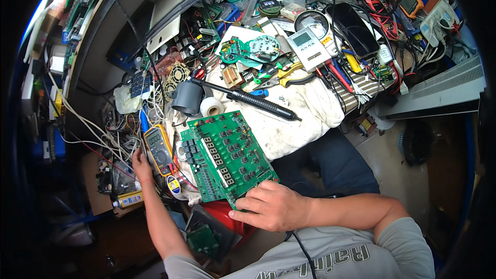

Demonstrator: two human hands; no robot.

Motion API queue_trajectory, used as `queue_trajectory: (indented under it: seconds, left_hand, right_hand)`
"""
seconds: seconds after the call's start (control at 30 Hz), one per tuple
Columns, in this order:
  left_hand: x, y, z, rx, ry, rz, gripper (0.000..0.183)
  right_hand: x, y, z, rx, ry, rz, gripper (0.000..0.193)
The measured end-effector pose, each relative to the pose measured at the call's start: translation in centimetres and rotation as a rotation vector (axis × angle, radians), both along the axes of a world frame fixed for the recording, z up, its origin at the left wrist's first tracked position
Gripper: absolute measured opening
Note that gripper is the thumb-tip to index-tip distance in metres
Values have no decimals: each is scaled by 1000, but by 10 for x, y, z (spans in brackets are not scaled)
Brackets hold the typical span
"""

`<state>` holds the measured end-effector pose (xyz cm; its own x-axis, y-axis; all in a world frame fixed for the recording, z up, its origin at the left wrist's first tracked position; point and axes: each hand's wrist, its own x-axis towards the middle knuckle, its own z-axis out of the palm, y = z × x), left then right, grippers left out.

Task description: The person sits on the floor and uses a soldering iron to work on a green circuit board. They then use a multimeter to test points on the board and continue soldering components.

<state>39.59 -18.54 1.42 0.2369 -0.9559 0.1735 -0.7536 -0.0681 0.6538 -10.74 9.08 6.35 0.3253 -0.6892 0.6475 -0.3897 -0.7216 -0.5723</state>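
My right hand grips the near corner of a green circuit board carrying several digit displays and rows of buttons. A second green board section with dark block components lies along its left side; whether they are joined I cannot tell. My left hand is beside the yellow multimeter, fingers apart, near a bundle of pale wires; nothing shows in it. The multimeter's screen faces up. Beyond the board lie a black desoldering pump, a white roll and a dark grey cup-shaped holder.
Yellow-handled pliers, a white box with a small screen, a round green board and a dark phone crowd the bench's far side. Tangled wires lie at left. White cloth covers the front edge.
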Motion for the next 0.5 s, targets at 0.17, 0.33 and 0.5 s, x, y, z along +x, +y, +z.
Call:
queue_trajectory:
  seconds: [0.17,0.33,0.5]
  left_hand:
    - [-117,139,75,-263,-5,-71,33]
    - [-272,258,87,-128,72,-233,43]
    - [-354,264,86,-62,748,-182,71]
  right_hand:
    - [3,-8,-6,-46,-49,23,37]
    - [12,-18,-11,-113,-73,6,25]
    - [12,-20,-13,-90,-16,72,21]
